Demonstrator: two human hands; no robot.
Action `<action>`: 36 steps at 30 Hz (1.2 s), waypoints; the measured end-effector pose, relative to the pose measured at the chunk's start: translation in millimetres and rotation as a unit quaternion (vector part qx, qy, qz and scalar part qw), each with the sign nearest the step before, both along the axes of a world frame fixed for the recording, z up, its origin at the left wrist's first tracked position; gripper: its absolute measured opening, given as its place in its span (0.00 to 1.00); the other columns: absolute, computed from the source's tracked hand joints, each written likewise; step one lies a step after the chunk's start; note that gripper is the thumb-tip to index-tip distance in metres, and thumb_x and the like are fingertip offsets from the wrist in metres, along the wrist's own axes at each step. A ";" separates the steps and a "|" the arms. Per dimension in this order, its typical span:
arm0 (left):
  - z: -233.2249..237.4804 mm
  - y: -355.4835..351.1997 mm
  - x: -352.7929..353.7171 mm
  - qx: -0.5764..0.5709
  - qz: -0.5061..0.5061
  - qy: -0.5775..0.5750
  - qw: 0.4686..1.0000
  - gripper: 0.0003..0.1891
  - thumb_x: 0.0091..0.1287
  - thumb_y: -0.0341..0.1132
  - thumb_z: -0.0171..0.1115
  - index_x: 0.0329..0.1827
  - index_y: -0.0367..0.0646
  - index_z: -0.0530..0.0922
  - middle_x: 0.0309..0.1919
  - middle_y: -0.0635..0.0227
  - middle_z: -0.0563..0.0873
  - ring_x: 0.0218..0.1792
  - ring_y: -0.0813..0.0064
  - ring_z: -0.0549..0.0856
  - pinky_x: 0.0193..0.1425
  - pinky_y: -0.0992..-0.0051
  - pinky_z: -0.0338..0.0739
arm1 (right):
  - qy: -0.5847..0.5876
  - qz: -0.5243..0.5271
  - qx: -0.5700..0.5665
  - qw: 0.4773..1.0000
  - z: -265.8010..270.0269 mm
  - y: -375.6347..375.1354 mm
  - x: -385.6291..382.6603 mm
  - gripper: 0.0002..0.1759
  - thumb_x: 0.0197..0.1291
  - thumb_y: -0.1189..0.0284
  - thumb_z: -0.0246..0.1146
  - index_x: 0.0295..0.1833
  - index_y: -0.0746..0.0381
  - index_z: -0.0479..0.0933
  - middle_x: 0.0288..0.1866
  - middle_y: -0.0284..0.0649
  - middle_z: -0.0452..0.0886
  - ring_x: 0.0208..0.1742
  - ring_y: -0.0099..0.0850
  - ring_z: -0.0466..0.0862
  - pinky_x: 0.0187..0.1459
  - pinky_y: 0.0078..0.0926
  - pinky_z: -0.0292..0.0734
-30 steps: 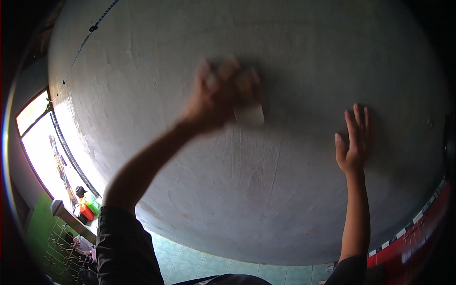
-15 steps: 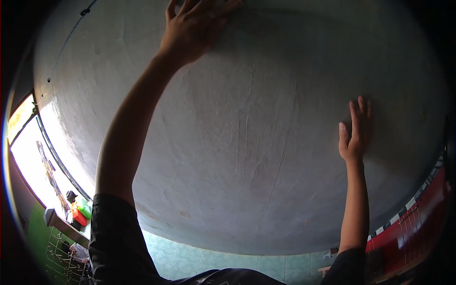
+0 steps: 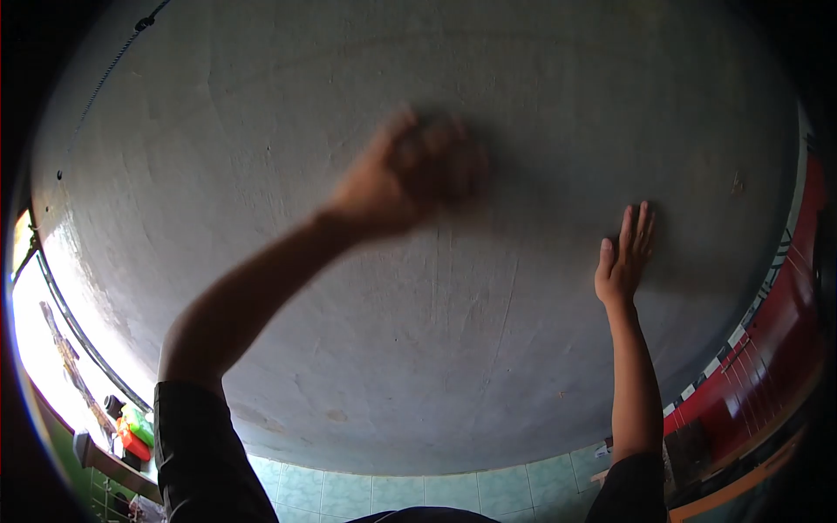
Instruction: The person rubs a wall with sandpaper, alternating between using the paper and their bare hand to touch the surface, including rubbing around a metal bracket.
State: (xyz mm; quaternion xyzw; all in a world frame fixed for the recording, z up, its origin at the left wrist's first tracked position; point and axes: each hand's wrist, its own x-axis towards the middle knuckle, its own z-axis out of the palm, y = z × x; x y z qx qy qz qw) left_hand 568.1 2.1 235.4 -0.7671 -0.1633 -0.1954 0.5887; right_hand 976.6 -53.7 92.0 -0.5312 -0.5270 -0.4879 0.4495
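Note:
A grey plastered wall (image 3: 418, 314) with fine vertical cracks and ridges fills most of the view. My left hand (image 3: 423, 170) is near the upper middle of it, its fingers bent and smeared by motion. Whether anything is in that hand, I cannot make out. Lower and to the right, my right hand (image 3: 625, 261) lies against the wall with its fingers stretched upward and the thumb apart, holding nothing.
At the left is a bright window (image 3: 65, 349), with an orange item (image 3: 133, 442) and a green item (image 3: 139, 424) on a ledge below. A dark cord (image 3: 109, 74) hangs upper left. Pale green tiles (image 3: 397, 494) run along the bottom; a red glossy panel (image 3: 741, 383) stands right.
My left hand has come down and to the right across the wall from the top edge. My right hand appears slightly lower and further left, as the whole view has shifted a little.

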 end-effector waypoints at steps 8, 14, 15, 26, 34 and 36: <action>47.4 17.5 26.9 0.062 -0.094 -0.271 0.956 0.24 0.73 0.49 0.66 0.73 0.82 0.78 0.82 0.80 0.69 0.85 0.48 0.57 0.78 0.19 0.49 | 0.030 -0.002 0.005 1.000 -7.1 4.2 -6.9 0.36 0.82 0.55 0.43 0.88 0.58 0.53 0.91 0.53 0.48 0.89 0.59 0.49 0.83 0.64 0.46; -97.9 -1.2 52.1 -0.075 -0.061 0.098 0.990 0.32 0.69 0.61 0.64 0.78 0.87 0.69 0.86 0.89 0.58 0.88 0.58 0.46 0.85 0.29 0.46 | 0.011 0.005 -0.018 1.000 -7.8 -4.6 -7.9 0.39 0.80 0.54 0.47 0.89 0.58 0.51 0.91 0.53 0.46 0.89 0.61 0.49 0.82 0.66 0.46; -78.3 -5.7 50.7 -0.080 -0.055 0.116 0.988 0.29 0.71 0.59 0.63 0.77 0.87 0.71 0.85 0.91 0.61 0.88 0.61 0.49 0.86 0.30 0.45 | 0.004 0.005 -0.027 1.000 -6.0 -7.0 -3.5 0.39 0.80 0.54 0.48 0.89 0.58 0.51 0.91 0.53 0.46 0.89 0.61 0.49 0.82 0.66 0.46; 31.4 -10.0 75.7 -0.008 -0.023 -0.162 0.986 0.40 0.62 0.53 0.78 0.78 0.87 0.69 0.85 0.86 0.62 0.88 0.59 0.49 0.87 0.30 0.37 | -0.113 0.072 -0.032 0.990 -25.9 -10.1 57.5 0.37 0.75 0.51 0.56 0.84 0.56 0.64 0.87 0.55 0.60 0.85 0.64 0.59 0.79 0.69 0.53; 3.8 -2.5 92.8 -0.062 -0.122 -0.054 0.989 0.37 0.68 0.42 0.73 0.78 0.87 0.69 0.82 0.90 0.69 0.88 0.57 0.52 0.85 0.27 0.37 | -0.123 0.096 -0.003 0.988 -32.2 -0.4 65.1 0.34 0.76 0.52 0.54 0.81 0.56 0.69 0.85 0.53 0.65 0.84 0.63 0.63 0.80 0.66 0.54; 24.1 -8.9 88.4 -0.019 -0.023 -0.135 0.990 0.40 0.69 0.39 0.73 0.81 0.85 0.66 0.84 0.88 0.65 0.88 0.58 0.50 0.87 0.32 0.33 | -0.125 0.096 -0.003 0.987 -34.6 -3.3 66.6 0.34 0.76 0.52 0.55 0.81 0.56 0.70 0.85 0.52 0.66 0.83 0.63 0.63 0.80 0.66 0.54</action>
